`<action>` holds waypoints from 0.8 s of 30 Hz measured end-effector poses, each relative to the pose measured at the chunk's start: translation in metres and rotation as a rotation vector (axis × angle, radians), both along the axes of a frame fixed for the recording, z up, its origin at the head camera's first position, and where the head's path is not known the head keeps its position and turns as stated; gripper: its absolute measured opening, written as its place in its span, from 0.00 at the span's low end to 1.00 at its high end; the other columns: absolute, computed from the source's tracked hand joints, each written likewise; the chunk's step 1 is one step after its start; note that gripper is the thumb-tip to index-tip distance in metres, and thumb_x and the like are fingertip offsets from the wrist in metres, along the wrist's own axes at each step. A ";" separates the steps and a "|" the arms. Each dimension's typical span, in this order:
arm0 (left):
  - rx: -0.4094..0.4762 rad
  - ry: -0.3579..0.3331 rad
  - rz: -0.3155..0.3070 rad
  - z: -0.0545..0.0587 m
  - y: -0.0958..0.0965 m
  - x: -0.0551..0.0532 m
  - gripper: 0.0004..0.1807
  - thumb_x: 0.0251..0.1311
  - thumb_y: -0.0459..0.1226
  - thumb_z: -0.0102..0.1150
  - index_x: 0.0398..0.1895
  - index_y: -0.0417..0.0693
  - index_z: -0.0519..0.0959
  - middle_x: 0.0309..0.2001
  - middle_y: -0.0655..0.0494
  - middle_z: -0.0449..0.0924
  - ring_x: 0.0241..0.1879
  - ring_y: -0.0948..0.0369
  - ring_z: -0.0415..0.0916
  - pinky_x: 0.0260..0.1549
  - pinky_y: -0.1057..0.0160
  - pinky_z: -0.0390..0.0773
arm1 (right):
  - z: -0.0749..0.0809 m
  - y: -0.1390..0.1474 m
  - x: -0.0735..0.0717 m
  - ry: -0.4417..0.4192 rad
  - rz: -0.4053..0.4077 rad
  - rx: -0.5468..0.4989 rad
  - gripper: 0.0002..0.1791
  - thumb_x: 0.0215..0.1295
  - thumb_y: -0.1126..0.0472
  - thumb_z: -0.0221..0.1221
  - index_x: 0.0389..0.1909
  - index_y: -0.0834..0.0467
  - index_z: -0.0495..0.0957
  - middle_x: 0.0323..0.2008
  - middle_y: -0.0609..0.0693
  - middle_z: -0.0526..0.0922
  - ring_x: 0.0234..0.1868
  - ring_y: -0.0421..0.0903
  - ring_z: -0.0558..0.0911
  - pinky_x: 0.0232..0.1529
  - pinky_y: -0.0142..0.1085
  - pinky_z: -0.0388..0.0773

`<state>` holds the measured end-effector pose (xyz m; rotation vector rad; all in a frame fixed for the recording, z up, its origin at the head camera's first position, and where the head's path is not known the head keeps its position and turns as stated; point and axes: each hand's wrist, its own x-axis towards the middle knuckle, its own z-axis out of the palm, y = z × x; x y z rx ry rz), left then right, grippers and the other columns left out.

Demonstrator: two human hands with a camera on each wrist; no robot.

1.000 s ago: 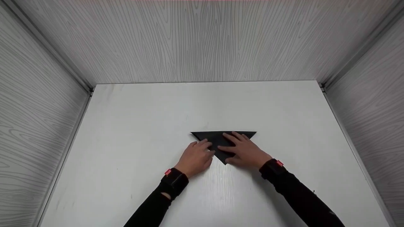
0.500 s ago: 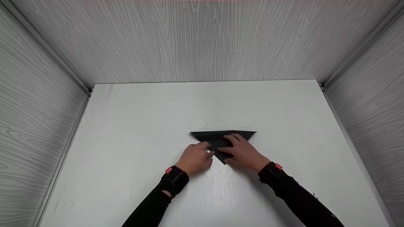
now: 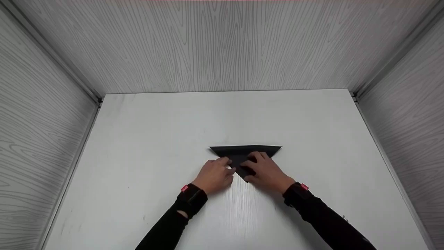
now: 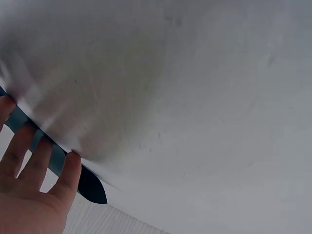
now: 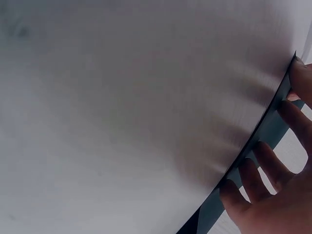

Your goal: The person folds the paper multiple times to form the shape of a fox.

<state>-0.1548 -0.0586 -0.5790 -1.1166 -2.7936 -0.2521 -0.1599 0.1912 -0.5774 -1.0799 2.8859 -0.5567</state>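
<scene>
A black sheet of paper (image 3: pixel 233 151), folded into a triangle, lies on the white table with its long edge away from me and its point towards me. My left hand (image 3: pixel 213 176) rests with its fingertips on the left slanting edge; in the left wrist view the fingers of that hand (image 4: pixel 34 200) spread along the paper (image 4: pixel 91 186). On the right side, near the point, my right hand (image 3: pixel 269 173) presses the sheet with bent fingertips. From the right wrist, its fingers (image 5: pixel 265 163) line up along the paper's edge (image 5: pixel 273 126). Both hands cover part of the paper.
The white table (image 3: pixel 156 125) surrounds the paper. A grey wood-grain panel (image 3: pixel 222 45) rises at the back, with similar side panels at the left (image 3: pixel 38 132) and right (image 3: pixel 409 114).
My right hand has drawn back towards me, its fingers bending and leaving the paper's far edge, now uncovered. The left hand and the paper have barely moved.
</scene>
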 end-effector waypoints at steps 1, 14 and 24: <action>0.012 -0.007 0.007 0.000 0.001 0.000 0.13 0.68 0.44 0.61 0.48 0.58 0.91 0.49 0.53 0.81 0.50 0.56 0.80 0.46 0.50 0.83 | -0.001 0.000 0.000 -0.002 -0.003 -0.001 0.23 0.67 0.48 0.69 0.60 0.52 0.83 0.61 0.60 0.74 0.60 0.61 0.72 0.61 0.52 0.73; -0.012 0.055 0.133 0.002 0.025 -0.001 0.19 0.73 0.40 0.58 0.62 0.42 0.81 0.54 0.48 0.79 0.58 0.51 0.77 0.66 0.52 0.70 | -0.004 0.003 0.002 -0.026 -0.017 0.025 0.24 0.69 0.46 0.68 0.61 0.52 0.83 0.63 0.61 0.73 0.61 0.62 0.72 0.62 0.54 0.72; -0.161 0.055 0.152 -0.002 0.034 -0.013 0.24 0.79 0.35 0.49 0.75 0.41 0.69 0.71 0.43 0.69 0.72 0.51 0.66 0.72 0.55 0.63 | 0.002 0.000 0.000 -0.028 -0.007 0.041 0.23 0.69 0.46 0.67 0.61 0.52 0.83 0.63 0.61 0.74 0.61 0.61 0.72 0.62 0.54 0.73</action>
